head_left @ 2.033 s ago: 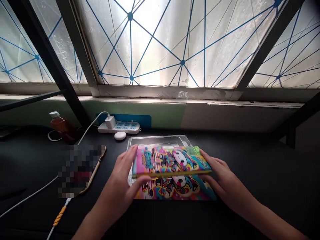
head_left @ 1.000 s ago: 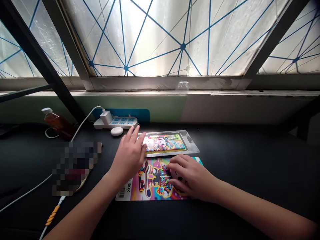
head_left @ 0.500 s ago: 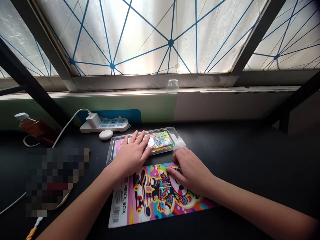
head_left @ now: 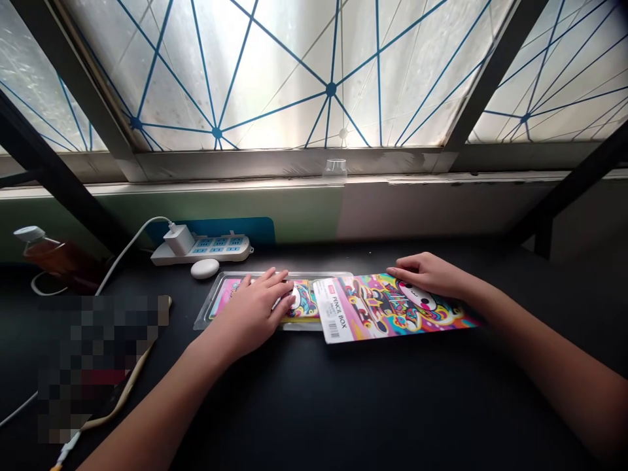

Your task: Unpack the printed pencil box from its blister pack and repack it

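My left hand (head_left: 262, 304) rests with fingers spread on a colourful pencil box (head_left: 307, 301), which lies in a clear plastic tray (head_left: 203, 316). The hand covers the middle of the box. At its far edge, a bright printed card (head_left: 373, 307) marked "PENCIL BOX" is gripped by my right hand (head_left: 426, 273), whose fingers are closed and partly hidden. The card's left end overlaps the right part of the tray and box.
Behind the tray stand a white power strip (head_left: 223, 247) with a charger (head_left: 178, 240) and a small white oval object (head_left: 205, 269). A bottle of reddish liquid (head_left: 59, 261) is at the left, near a blurred-out item (head_left: 98, 366). A clear cup (head_left: 335, 168) sits on the sill.
The card has moved from the near desk surface up and to the right, onto the tray's right end, with my right hand. My left hand stays on the box; the tray has turned slightly.
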### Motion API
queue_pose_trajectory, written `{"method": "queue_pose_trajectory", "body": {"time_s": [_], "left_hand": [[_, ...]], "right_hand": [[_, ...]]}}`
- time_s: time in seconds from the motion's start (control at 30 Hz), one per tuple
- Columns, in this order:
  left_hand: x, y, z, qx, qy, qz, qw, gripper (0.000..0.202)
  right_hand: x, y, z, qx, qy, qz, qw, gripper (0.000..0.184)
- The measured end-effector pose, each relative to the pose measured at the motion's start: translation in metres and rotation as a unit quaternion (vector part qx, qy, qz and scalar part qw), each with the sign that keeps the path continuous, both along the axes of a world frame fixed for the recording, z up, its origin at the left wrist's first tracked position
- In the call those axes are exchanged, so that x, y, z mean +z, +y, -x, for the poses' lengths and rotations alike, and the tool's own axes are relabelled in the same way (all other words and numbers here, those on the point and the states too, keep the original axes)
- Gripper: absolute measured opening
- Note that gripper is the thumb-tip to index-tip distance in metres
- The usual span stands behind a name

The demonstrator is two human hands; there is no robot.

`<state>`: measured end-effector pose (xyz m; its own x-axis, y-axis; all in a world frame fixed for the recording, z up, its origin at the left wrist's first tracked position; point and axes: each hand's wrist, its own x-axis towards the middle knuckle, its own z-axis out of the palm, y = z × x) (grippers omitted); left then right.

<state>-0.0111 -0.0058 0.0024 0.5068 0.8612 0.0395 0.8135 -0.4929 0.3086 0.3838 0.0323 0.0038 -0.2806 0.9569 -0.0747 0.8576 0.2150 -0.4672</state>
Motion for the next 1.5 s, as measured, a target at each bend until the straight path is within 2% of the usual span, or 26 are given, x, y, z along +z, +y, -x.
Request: {"method": "queue_pose_trajectory", "body": {"time_s": [0.13, 0.37, 0.67, 1.17, 1.3, 1.5], "left_hand": [[-0.002, -0.007, -0.008, 0.002, -0.010, -0.051, 0.999, 0.035], [-0.008, -0.011, -0.013, 0.042, 0.005, -0.102, 0.994, 0.031], [-0.007, -0.013, -0.015, 0.065, 0.025, -0.112, 0.991, 0.033], [-0.007, -0.012, -0.014, 0.064, 0.020, -0.106, 0.992, 0.034], [-0.008, -0.011, -0.013, 0.055, 0.025, -0.102, 0.993, 0.036], [-0.008, -0.012, -0.015, 0.055, 0.041, -0.108, 0.992, 0.037]], "right_hand": [[-0.003, 0.005, -0.017, -0.022, -0.033, 0.071, 0.997, 0.065], [-0.001, 0.007, -0.024, -0.041, -0.059, 0.088, 0.994, 0.067], [-0.010, 0.017, -0.047, -0.112, -0.054, 0.018, 0.992, 0.071], [-0.011, 0.020, -0.055, -0.173, -0.024, -0.053, 0.983, 0.071], [-0.012, 0.020, -0.049, -0.170, -0.010, -0.072, 0.983, 0.072], [-0.012, 0.015, -0.024, -0.162, 0.016, -0.079, 0.983, 0.072]]}}
